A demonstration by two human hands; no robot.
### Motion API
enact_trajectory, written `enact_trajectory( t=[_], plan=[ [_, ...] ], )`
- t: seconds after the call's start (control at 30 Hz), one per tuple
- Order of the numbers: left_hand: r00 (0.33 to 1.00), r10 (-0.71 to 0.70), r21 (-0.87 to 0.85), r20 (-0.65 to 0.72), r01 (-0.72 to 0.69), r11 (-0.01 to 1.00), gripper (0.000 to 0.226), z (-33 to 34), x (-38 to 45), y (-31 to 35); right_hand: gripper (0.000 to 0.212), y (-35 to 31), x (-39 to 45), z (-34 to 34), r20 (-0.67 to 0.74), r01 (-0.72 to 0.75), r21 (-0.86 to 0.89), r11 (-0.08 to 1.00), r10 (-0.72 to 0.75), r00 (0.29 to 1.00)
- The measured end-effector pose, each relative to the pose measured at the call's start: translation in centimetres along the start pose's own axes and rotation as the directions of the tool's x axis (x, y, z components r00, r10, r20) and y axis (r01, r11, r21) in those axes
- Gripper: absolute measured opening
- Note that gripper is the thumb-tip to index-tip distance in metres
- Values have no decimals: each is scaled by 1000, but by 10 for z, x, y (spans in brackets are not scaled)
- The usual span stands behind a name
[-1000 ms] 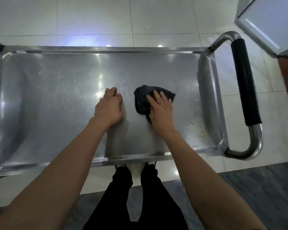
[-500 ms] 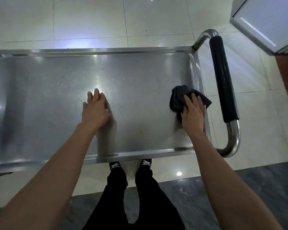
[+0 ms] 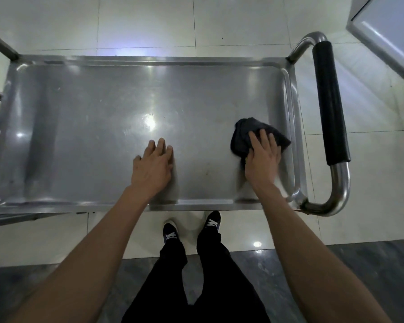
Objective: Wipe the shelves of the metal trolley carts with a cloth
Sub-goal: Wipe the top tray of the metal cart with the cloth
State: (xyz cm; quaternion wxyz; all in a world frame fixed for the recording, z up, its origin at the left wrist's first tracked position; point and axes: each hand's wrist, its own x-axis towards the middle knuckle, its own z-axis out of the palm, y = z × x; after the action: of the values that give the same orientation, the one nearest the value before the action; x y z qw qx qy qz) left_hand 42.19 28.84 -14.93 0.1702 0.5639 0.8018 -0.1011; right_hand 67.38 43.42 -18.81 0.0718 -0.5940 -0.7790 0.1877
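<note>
right hand flat on dark cloth, fingers spread, pressing not clutching — near right end of top shelf, just beside rim | left hand flat, empty, likely bracing trolley — steadies wipe

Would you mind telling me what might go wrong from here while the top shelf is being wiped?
The cloth is bunched up under the right hand, so each pass covers a narrow strip and streaks could remain. It sits close to the shelf's raised right rim, where dirt may simply be pushed into the corner. The left hand lies flat on the shelf and may leave prints.
</note>
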Motion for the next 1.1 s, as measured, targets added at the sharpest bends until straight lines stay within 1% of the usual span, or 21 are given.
enact_trajectory(
  t=[0.17, 0.23, 0.3, 0.4, 0.53, 0.6, 0.67, 0.83, 0.93, 1.0, 1.1],
  plan=[
    [996, 80, -98, -45, -84, 992, 44, 2, -1, -22, 57, -67, -36, 37, 17, 125, -9, 992, -125, 992],
    [995, 94, -125, -42, -99, 987, 48, 4, -1, -28, 60, -93, -51, 52, 39, 196, -16, 980, -195, 980],
    [995, 93, -164, -40, -98, 982, 50, 6, -2, -29, 62, -115, -64, 64, 56, 234, -11, 972, -233, 971],
    [995, 96, -194, -22, -98, 976, 55, 5, -4, -28, 62, -125, -72, 70, 72, 283, -22, 959, -281, 957],
    [994, 105, -157, 15, -101, 982, 56, 0, -4, -23, 60, -106, -70, 61, 96, 325, -50, 944, -319, 943],
    [993, 99, -116, 58, -92, 989, 60, 1, -3, -19, 59, -91, -69, 52, 88, 290, -43, 956, -285, 954],
    [993, 91, -85, 81, -84, 993, 62, 3, -3, -15, 56, -70, -68, 41, 72, 219, -34, 975, -216, 974],
    [996, 87, -65, 35, -85, 994, 58, 12, -2, -16, 49, 3, -60, 3, 28, 34, -33, 999, -33, 999],
    [995, 91, -61, 33, -88, 994, 67, 16, 0, -16, 47, 47, -58, -17, -6, -61, -53, 997, 60, 998],
    [996, 90, -79, 20, -89, 993, 72, 18, 1, -17, 46, 68, -57, -25, -53, -101, -47, 994, 99, 994],
    [996, 93, -81, -1, -93, 992, 72, 18, 1, -19, 45, 75, -58, -25, -88, -108, -49, 993, 103, 991]
  ],
)
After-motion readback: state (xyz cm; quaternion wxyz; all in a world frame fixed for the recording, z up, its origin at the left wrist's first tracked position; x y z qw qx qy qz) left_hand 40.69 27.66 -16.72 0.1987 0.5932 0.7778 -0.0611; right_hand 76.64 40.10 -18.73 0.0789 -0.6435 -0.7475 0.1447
